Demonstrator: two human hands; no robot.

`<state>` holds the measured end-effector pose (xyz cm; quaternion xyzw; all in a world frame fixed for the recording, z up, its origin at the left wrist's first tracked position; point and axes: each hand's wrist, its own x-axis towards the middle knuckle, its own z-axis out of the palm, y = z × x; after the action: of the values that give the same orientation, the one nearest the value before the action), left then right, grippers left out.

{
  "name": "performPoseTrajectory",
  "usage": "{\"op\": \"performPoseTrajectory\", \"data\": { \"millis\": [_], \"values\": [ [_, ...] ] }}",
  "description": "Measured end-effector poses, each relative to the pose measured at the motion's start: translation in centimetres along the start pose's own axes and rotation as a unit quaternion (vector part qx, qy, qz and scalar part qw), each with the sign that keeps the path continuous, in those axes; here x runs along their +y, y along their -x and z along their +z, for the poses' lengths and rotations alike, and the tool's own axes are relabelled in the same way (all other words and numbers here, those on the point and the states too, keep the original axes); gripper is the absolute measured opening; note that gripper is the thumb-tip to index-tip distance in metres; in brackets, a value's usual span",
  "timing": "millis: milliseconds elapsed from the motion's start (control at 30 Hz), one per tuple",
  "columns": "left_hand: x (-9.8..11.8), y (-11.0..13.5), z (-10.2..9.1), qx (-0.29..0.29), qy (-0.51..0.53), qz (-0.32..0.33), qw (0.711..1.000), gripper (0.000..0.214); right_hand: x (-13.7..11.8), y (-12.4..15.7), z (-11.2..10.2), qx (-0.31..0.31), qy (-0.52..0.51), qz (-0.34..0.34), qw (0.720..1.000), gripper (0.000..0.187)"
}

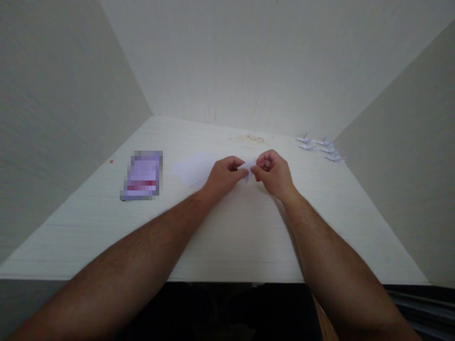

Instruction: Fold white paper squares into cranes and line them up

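A small piece of folded white paper (pixel 248 166) is held between my two hands, just above the middle of the table. My left hand (pixel 227 173) pinches its left side between thumb and fingers. On the right side, my right hand (pixel 272 171) grips it with thumb and curled fingers. One pointed tip of the paper hangs down between the thumbs; the fingers cover part of it. Flat sheets of white paper (pixel 194 168) lie on the table just left of my left hand. Several folded paper cranes (pixel 325 144) stand grouped at the back right.
A blurred-out purple rectangular object (pixel 142 174) lies on the left of the white table (pixel 234 246). Beyond it is a tiny orange bit (pixel 111 161). Brownish marks (pixel 254 138) show near the back edge. Pale walls (pixel 231 61) enclose the table at the back and both sides.
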<state>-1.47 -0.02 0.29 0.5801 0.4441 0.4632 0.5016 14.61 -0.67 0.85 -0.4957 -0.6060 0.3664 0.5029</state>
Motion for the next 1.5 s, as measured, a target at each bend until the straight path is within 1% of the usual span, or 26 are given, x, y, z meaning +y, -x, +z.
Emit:
{"op": "performPoseTrajectory", "data": {
  "millis": [33,100,233,367,500,567,667,733,800,867,933,1167,1500],
  "values": [
    [0.1,0.0,-0.1,0.008,-0.001,0.006,1.000,0.016,0.0,0.0,0.0,-0.012,0.004,0.002,1.000,0.022],
    [0.2,-0.1,-0.2,0.006,-0.008,0.008,1.000,0.019,0.0,0.1,-0.1,-0.036,0.009,0.006,0.999,0.025],
    [0.3,-0.1,-0.3,-0.025,-0.040,0.005,0.999,0.018,0.1,0.1,-0.2,-0.067,-0.002,0.024,0.997,0.031],
    [0.4,-0.2,-0.4,-0.035,-0.082,0.001,0.996,0.016,0.1,0.1,-0.2,-0.065,-0.012,0.039,0.997,0.031],
    [0.2,-0.4,-0.5,-0.043,-0.137,0.002,0.990,0.017,-0.1,0.2,-0.1,-0.045,0.003,0.052,0.998,0.029],
    [0.1,-0.4,-0.4,-0.042,-0.147,-0.004,0.988,0.015,-0.1,0.2,0.0,-0.037,-0.002,0.055,0.998,0.028],
    [-0.1,-0.4,-0.1,-0.022,-0.105,-0.017,0.994,0.013,0.0,0.2,0.2,-0.031,-0.025,0.055,0.998,0.026],
    [-0.2,-0.4,0.0,-0.002,-0.046,-0.026,0.999,0.013,0.2,0.1,0.2,-0.035,-0.031,0.058,0.997,0.023],
    [-0.4,-0.6,0.1,0.019,0.022,-0.036,0.999,0.013,0.4,0.2,0.2,-0.050,-0.015,0.064,0.997,0.019],
    [-0.5,-0.7,0.2,0.032,0.081,-0.043,0.995,0.013,0.5,0.2,0.2,-0.068,0.008,0.066,0.995,0.021],
    [-0.7,-0.8,0.3,0.034,0.113,-0.045,0.992,0.012,0.6,0.3,0.2,-0.078,0.020,0.062,0.995,0.025],
    [-0.8,-0.8,0.4,0.036,0.137,-0.042,0.989,0.014,0.6,0.4,0.2,-0.072,-0.013,0.063,0.995,0.022],
    [-0.5,-0.7,0.5,0.050,0.115,-0.049,0.991,0.012,0.1,0.5,0.4,-0.051,0.045,0.057,0.996,0.022]
  ]
}}
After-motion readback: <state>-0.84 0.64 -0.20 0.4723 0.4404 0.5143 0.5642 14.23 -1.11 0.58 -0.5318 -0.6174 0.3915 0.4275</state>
